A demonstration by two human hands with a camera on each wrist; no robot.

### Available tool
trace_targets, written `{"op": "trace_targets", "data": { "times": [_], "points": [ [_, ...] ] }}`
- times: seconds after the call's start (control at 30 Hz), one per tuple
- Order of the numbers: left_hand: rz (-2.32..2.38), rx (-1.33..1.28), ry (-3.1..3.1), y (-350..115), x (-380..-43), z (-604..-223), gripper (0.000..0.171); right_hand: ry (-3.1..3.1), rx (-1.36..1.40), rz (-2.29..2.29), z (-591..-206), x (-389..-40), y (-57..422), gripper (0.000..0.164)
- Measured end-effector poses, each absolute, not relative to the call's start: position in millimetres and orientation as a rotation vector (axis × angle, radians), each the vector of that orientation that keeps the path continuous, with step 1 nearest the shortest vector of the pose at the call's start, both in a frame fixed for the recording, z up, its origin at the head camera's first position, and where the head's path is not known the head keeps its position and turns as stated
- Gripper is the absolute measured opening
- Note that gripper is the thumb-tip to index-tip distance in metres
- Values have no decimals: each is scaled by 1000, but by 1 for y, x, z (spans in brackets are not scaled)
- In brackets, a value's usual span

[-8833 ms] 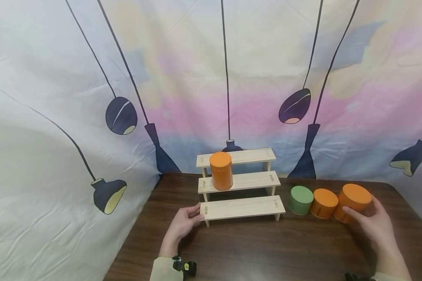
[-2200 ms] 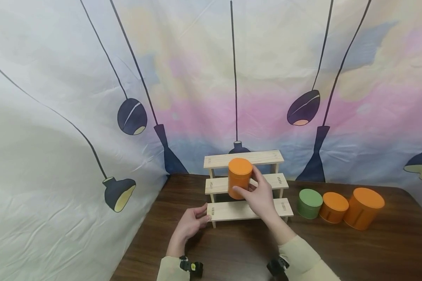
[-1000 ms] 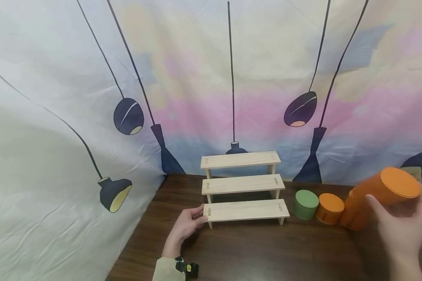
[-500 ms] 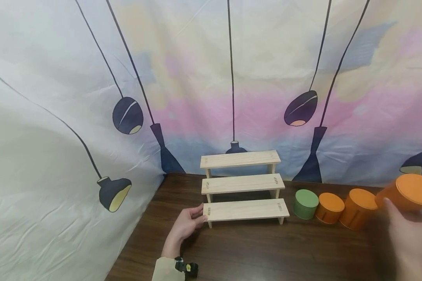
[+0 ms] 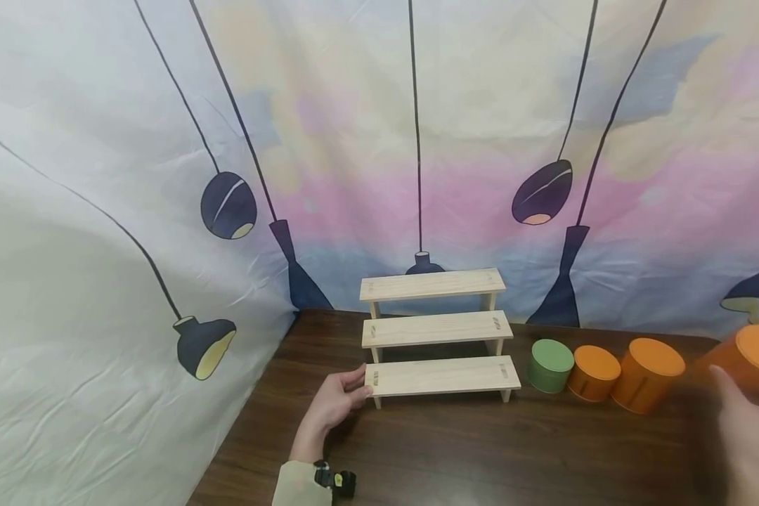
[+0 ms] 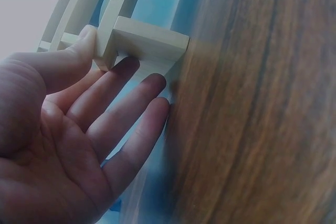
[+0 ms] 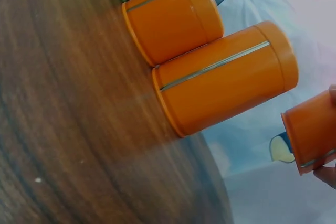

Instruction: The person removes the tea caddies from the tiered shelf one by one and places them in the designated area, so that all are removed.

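A three-step wooden display stand [image 5: 439,377] stands on the table. My left hand [image 5: 332,404] grips the left end of its lowest step; in the left wrist view the thumb presses the board's edge and the other fingers [image 6: 128,121] reach below it. Far right, my right hand [image 5: 749,432] holds an orange canister [image 5: 755,358], tilted and raised off the table. In the right wrist view that canister [image 7: 312,132] shows partly, cut off by the frame's edge. Beside it on the table stand a tall orange canister [image 5: 649,376], a short orange canister [image 5: 594,374] and a green canister [image 5: 550,367].
Dark wood-grain table [image 5: 468,450] under everything. A printed cloth [image 5: 468,140] with painted lamps hangs behind and along the left side. The three standing canisters sit close together, right of the stand.
The orange canister on the middle step was gripped by my right hand, lifted off and carried far right past the standing ones; since then it has lowered slightly. My left hand stayed on the stand.
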State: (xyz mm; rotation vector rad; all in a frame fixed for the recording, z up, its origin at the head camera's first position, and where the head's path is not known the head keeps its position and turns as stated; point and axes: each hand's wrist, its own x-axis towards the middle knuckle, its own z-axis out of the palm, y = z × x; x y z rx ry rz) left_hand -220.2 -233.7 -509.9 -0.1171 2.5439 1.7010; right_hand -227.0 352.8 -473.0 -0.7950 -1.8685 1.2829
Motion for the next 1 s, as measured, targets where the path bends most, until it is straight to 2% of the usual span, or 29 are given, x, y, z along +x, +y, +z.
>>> {"op": "trace_targets", "data": {
  "times": [0.43, 0.8, 1.0],
  "points": [
    [1720, -51, 2557, -233, -219, -512, 56, -1878, -685, 1339, -481, -229, 351, 86],
    [1716, -62, 2560, -233, -219, -512, 57, -2031, -919, 1498, -489, -229, 359, 90],
    [1721, -61, 2554, -233, -219, -513, 56, -2143, -944, 1512, -494, -231, 361, 91]
  ]
}}
